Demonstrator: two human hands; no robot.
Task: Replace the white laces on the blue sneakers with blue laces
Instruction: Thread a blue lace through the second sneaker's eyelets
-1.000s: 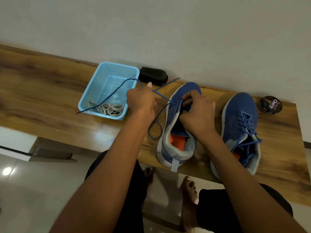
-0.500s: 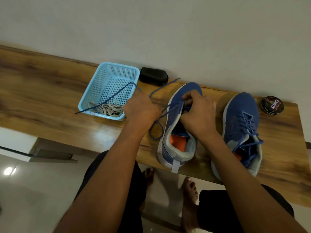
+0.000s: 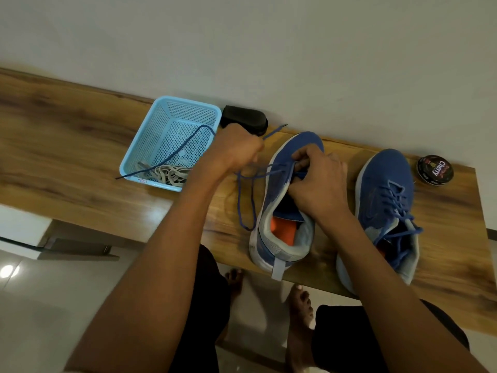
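Your left hand [image 3: 236, 150] has pulled the blue lace [image 3: 246, 200] up and away from the left sneaker [image 3: 285, 200] on the worktop [image 3: 80, 157], fingers curled round it. Your right hand [image 3: 314, 181] pinches the lace at the eyelets. The right sneaker [image 3: 384, 200] already looks laced in blue, white laces [image 3: 166, 175] lie in the basket [image 3: 139, 154]; most of this shoe remains.

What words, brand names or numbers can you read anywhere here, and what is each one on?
"Cherry": white script on the lid of the round black polish tin.
Smaller print around that lid: too small to read.
Red handwritten marks on the near rim of the light blue perforated plastic basket: too blurred to read.
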